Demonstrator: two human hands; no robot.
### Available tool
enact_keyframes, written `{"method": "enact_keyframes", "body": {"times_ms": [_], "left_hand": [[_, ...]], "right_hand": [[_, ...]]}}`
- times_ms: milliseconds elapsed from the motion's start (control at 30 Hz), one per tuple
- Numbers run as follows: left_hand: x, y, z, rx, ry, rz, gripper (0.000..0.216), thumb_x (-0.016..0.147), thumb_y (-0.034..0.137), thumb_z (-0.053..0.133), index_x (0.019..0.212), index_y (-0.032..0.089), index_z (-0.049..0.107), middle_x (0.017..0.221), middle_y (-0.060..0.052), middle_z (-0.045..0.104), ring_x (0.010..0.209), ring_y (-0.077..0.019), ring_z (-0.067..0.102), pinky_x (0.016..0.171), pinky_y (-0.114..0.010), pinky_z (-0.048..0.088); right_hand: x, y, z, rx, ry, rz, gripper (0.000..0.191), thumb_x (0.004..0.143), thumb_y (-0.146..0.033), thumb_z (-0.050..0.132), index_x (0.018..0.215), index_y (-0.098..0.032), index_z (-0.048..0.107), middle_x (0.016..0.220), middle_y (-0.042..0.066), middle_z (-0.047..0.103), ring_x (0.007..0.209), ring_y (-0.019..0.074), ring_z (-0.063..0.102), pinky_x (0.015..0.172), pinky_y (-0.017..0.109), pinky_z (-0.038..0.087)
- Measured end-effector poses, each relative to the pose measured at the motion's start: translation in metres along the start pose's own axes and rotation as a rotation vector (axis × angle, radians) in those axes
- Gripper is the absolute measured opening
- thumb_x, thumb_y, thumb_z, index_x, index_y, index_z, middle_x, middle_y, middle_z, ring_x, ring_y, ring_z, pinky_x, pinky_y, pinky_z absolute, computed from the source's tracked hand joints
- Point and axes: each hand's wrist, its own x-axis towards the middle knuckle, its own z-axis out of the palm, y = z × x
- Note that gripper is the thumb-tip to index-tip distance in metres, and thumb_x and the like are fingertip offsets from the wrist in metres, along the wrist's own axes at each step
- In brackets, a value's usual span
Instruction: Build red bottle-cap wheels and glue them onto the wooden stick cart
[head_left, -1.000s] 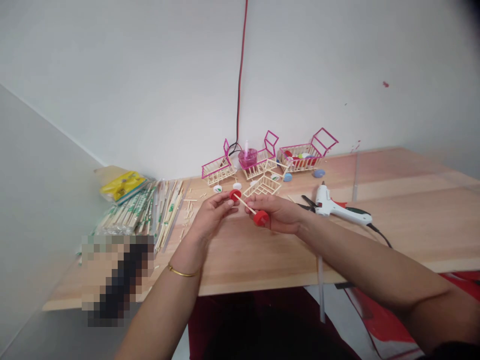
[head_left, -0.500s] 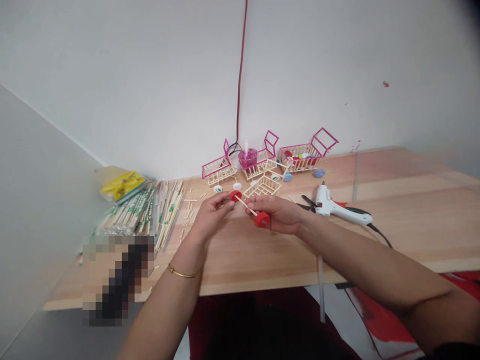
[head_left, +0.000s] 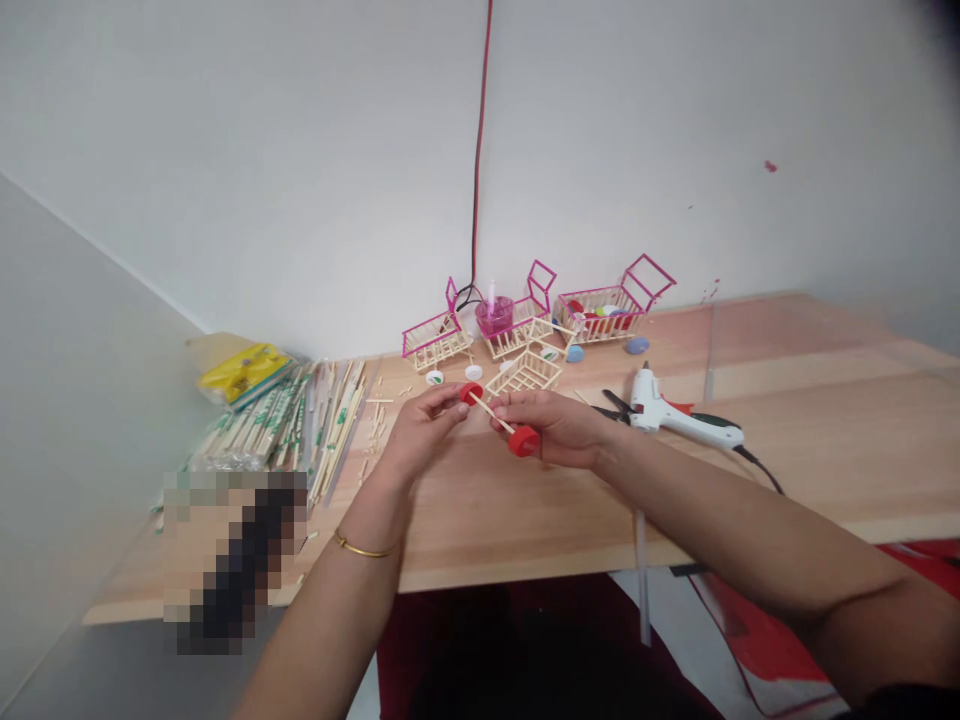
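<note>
A thin wooden stick (head_left: 490, 411) runs between two red bottle caps, like an axle with wheels. My left hand (head_left: 426, 425) pinches the far red cap (head_left: 471, 393) at its rim. The near red cap (head_left: 523, 441) sits at the other end, against the fingers of my right hand (head_left: 562, 428), which grips the stick close to it. Just beyond my hands lies an unpainted stick basket frame (head_left: 525, 373). Behind it stand small stick carts with pink rims, among them a left cart (head_left: 437, 341) on white cap wheels and a right cart (head_left: 604, 312) filled with coloured caps.
A white glue gun (head_left: 667, 418) lies to the right, its cord trailing off, beside black-handled pliers or cutters (head_left: 616, 408). Wrapped chopsticks (head_left: 259, 430), loose sticks (head_left: 341, 430) and a yellow packet (head_left: 247, 373) occupy the left. A pink cup (head_left: 495, 316) stands by the wall.
The near red cap has turned slightly, showing more of its outer face. Both hands stay in nearly the same place, holding the stick and caps.
</note>
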Motion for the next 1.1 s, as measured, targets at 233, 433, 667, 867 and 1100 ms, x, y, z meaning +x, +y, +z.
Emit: {"method": "enact_keyframes", "body": {"times_ms": [233,433,667,867,1100], "left_hand": [[0.0002,-0.0002,0.0001,0.003,0.004,-0.006,0.03,0.072,0.031,0.074,0.1,0.021,0.073,0.113,-0.008,0.069,0.108,-0.0245,0.06,0.094,-0.04,0.047],[-0.0003,0.0014,0.0006,0.007,0.005,-0.007,0.03,0.072,0.032,0.074,0.1,0.022,0.073,0.113,-0.008,0.069,0.108,-0.0242,0.06,0.095,-0.04,0.047],[0.0004,0.0025,0.0015,-0.004,0.007,-0.007,0.029,0.071,0.031,0.075,0.097,0.02,0.073,0.108,-0.007,0.07,0.1,-0.0217,0.063,0.093,-0.038,0.047],[0.0014,0.0,0.0031,0.004,-0.019,0.015,0.033,0.071,0.025,0.074,0.103,0.02,0.068,0.104,-0.006,0.07,0.097,-0.0192,0.064,0.093,-0.035,0.047],[0.002,-0.001,0.0025,0.063,-0.005,0.044,0.037,0.072,0.026,0.073,0.108,0.022,0.069,0.112,-0.007,0.069,0.104,-0.0213,0.062,0.098,-0.038,0.044]], "right_hand": [[0.0001,-0.0009,0.0,0.0,0.009,0.012,0.017,0.068,-0.021,0.078,0.077,-0.014,0.066,0.071,0.0,0.063,0.057,0.0045,0.052,0.051,0.015,0.044],[0.001,0.0001,-0.0011,-0.004,0.007,0.004,0.015,0.069,-0.02,0.077,0.078,-0.015,0.067,0.071,0.001,0.063,0.057,0.0049,0.052,0.051,0.015,0.044],[0.0009,0.0,-0.0015,-0.01,-0.003,0.006,0.014,0.069,-0.019,0.077,0.078,-0.015,0.067,0.071,0.001,0.064,0.057,0.0053,0.053,0.05,0.015,0.044],[0.0016,0.0001,-0.0008,-0.03,0.007,0.001,0.019,0.067,-0.02,0.078,0.081,-0.014,0.067,0.069,0.0,0.063,0.053,0.005,0.051,0.047,0.015,0.041],[0.0019,-0.0001,-0.0003,-0.025,0.028,0.001,0.018,0.067,-0.02,0.078,0.079,-0.014,0.066,0.069,0.0,0.063,0.054,0.0047,0.052,0.048,0.015,0.042]]}}
